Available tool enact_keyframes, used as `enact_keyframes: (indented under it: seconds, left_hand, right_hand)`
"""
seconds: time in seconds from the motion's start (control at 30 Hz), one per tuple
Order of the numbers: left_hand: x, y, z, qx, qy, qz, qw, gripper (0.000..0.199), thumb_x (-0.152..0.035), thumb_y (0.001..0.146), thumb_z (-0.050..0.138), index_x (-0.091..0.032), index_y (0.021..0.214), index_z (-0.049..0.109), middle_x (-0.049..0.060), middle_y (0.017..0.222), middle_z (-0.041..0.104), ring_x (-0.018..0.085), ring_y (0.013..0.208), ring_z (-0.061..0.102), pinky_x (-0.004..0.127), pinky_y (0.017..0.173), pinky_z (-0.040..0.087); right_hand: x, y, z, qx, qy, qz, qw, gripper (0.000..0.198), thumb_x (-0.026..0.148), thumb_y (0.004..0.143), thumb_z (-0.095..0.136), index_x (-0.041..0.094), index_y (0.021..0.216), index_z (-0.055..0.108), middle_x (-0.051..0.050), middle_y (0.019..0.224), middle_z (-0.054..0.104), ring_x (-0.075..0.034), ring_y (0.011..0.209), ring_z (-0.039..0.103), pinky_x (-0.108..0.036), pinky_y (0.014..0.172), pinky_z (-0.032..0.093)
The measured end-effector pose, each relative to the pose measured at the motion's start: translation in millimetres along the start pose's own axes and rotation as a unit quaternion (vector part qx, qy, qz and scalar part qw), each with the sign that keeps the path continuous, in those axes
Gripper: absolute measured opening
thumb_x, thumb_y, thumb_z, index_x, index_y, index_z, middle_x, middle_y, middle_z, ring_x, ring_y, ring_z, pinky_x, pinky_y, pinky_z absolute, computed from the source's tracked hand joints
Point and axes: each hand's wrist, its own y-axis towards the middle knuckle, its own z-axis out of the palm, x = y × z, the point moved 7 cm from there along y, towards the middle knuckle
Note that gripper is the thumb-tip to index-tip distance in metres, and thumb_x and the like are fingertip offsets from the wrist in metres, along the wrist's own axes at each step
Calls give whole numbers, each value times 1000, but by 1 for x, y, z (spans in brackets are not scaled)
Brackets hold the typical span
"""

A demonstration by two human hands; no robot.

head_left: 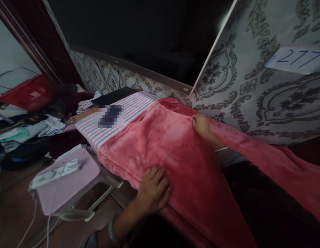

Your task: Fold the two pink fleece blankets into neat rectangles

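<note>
A pair of pink plush trousers (160,134) lies spread in front of me, its waist end at the far left. One leg runs toward me, and the other trails off to the right. My left hand (154,189) is closed on the near edge of the plush, fingers curled over the fabric. At the far side, my right hand (201,125) pinches the cloth where the two legs part. Beneath the waist end lies a striped pink, grey and white cloth (139,103) with a blurred dark patch on it.
A pink plastic stool (85,165) at the left carries a white power strip (56,174) with cords hanging down. Piled clothes (28,131) and a red bag (31,93) are farther left. A large dark screen (139,34) hangs on the patterned wall, near a paper marked 277 (296,60).
</note>
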Motion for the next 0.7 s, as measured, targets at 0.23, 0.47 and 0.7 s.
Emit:
enact_keyframes:
  seconds: [0.23,0.47,0.7]
  left_hand:
    - [3,-5,5,34,-2,-28,999,14,-18,88,54,-18,96,66,10,109,70,22,88,57,37,75,41]
    - [2,-7,8,29,7,-32,999,19,-21,90,54,-18,103,67,9,115,71,24,100,58,40,82,42]
    - [8,8,-7,119,-27,-52,991,18,-23,94,51,-22,103,66,7,107,71,20,91,62,38,80,47]
  right_hand:
    - [-28,16,24,95,92,37,991,35,34,99,48,12,96,75,-12,96,75,-21,85,66,-26,69,45]
    - [-20,21,26,73,74,-25,994,23,31,91,56,16,86,72,-5,83,72,-18,76,61,-25,64,38]
    - [-22,17,36,77,37,19,996,24,32,93,56,16,90,74,-10,89,75,-21,78,65,-26,63,41]
